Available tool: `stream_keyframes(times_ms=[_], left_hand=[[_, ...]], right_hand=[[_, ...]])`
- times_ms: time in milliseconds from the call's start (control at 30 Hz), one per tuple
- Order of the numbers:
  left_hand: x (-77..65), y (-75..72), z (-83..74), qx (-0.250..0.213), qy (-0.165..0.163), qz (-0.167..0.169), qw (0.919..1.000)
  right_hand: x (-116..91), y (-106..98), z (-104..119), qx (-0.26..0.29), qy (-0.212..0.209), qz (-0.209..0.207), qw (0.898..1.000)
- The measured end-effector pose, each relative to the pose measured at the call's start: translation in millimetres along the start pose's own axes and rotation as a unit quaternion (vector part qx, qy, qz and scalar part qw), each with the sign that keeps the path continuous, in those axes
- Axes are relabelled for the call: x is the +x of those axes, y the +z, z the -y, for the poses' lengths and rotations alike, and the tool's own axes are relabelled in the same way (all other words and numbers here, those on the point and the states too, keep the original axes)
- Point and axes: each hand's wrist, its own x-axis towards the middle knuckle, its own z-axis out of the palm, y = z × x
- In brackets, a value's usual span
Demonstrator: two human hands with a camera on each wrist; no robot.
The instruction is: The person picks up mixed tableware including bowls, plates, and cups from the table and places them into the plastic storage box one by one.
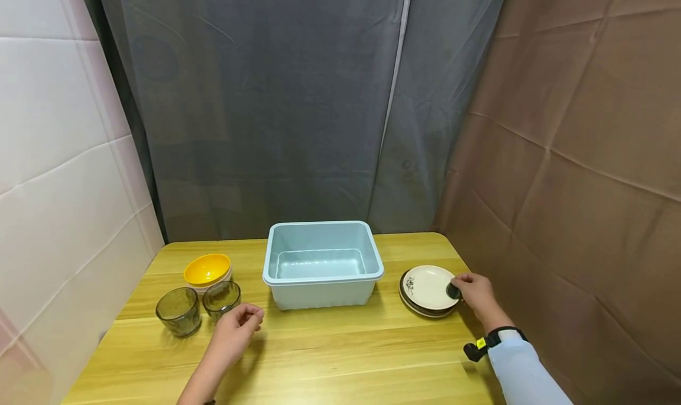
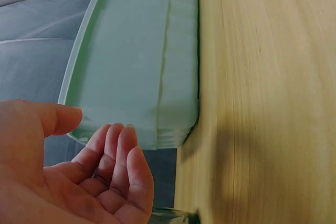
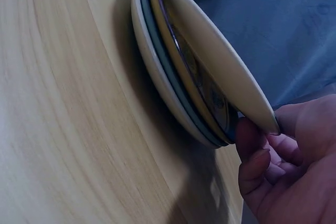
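My right hand (image 1: 477, 295) pinches the near-right edge of a cream plate (image 1: 427, 287) with a small floral print and a dark patch at its rim. In the right wrist view, that plate (image 3: 220, 59) is tilted, its gripped side raised off the stacked plates (image 3: 157, 66) beneath while its far edge stays close to them. Nothing is held in my left hand (image 1: 234, 332), whose fingers are loosely bent above the table. Just left of it stands a smoky glass cup (image 1: 221, 297), partly hidden by the hand. The left wrist view shows the light blue basin (image 2: 121, 56) beyond the fingers.
The empty light blue basin (image 1: 321, 292) stands mid-table toward the back. Left of it, a yellow bowl (image 1: 207, 269) sits in a white one, behind a second glass cup (image 1: 179, 313). A grey curtain hangs behind the wooden table (image 1: 340, 357); a brown cloth borders the right.
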Motion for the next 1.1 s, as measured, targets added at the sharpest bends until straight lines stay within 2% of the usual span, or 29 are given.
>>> stream_keyframes(times_ms=[333,600,833,1100], left_hand=[[-2.1,-1.1,-0.5,0.003,0.004,0.001,1.0000],[-3.7,-5.1,-7.7,0.005,0.013,0.001,0.9999],[-3.3,-7.5,-11.1,0.011,0.021,0.001,0.9997],[-2.0,-11.5,-17.6,0.013,0.034,-0.004,0.9993]], right_hand=[[-10.8,-6.7,11.2,0.086,0.014,0.015,0.996],[-24.2,-17.1,36.3,0.146,0.022,0.058,0.987],[-39.8,-24.6,68.9,0.160,-0.007,0.087,0.983],[-63.7,-19.9,102.1,0.165,-0.044,0.117,0.978]])
